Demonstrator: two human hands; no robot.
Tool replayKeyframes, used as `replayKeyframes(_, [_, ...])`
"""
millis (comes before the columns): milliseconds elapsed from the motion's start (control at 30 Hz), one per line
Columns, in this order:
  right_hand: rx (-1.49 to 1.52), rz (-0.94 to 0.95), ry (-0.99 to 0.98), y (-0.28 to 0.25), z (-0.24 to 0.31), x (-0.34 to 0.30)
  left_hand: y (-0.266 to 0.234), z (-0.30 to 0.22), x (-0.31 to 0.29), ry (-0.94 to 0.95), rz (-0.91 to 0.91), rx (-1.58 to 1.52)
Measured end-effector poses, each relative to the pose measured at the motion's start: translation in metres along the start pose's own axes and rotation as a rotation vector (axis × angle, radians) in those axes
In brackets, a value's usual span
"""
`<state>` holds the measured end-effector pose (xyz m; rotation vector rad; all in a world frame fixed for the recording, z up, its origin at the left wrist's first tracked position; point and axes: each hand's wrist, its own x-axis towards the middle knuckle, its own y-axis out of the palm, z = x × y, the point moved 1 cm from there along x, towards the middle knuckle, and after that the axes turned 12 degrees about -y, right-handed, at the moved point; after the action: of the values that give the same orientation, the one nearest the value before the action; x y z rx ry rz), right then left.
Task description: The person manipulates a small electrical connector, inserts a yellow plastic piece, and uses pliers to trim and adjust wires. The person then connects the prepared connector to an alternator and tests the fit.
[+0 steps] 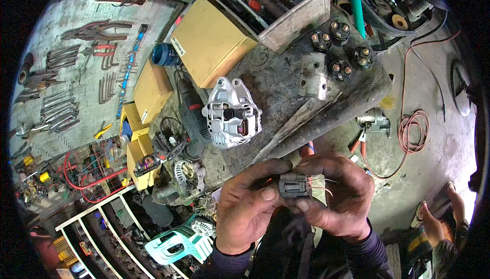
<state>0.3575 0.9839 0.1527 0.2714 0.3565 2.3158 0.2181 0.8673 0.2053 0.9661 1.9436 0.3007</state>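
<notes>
A small dark grey plastic electrical connector point(293, 185) is held up between my two hands. Two or so thin pale wires stick out of its right side. My left hand point(246, 206) pinches the connector's left end between thumb and fingers. With the thumb from below and curled fingers above, my right hand point(341, 196) grips its right end, beside the wires. Beyond the hands, a silver alternator point(224, 126) sits on the dark workbench point(278, 82), apart from both hands.
Several black solenoids point(341, 69) and a metal cylinder point(313, 79) stand on the bench's right. Yellow boxes point(212, 39) and a corded power tool point(191, 105) lie left. A coiled red hose point(412, 132) lies on the floor; a person's foot point(418, 214) shows at right.
</notes>
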Motion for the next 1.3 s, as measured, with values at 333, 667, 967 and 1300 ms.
replayKeyframes(333, [-0.104, -0.003, -0.104, -0.008, -0.002, 0.006, 0.002, 0.0, -0.001, 0.268, -0.134, 0.591])
replayKeyframes(667, [-0.207, 0.029, -0.111, -0.011, 0.004, 0.011, 0.005, -0.002, 0.005, 0.327, -0.133, 0.738])
replayKeyframes(967, [-0.32, -0.024, -0.244, -0.01, 0.003, 0.012, 0.017, 0.009, -0.003, 0.336, -0.222, 0.652])
replayKeyframes(1300, [-0.492, 0.042, -0.229, -0.013, 0.011, 0.015, 0.015, 0.005, 0.005, 0.527, -0.191, 1.087])
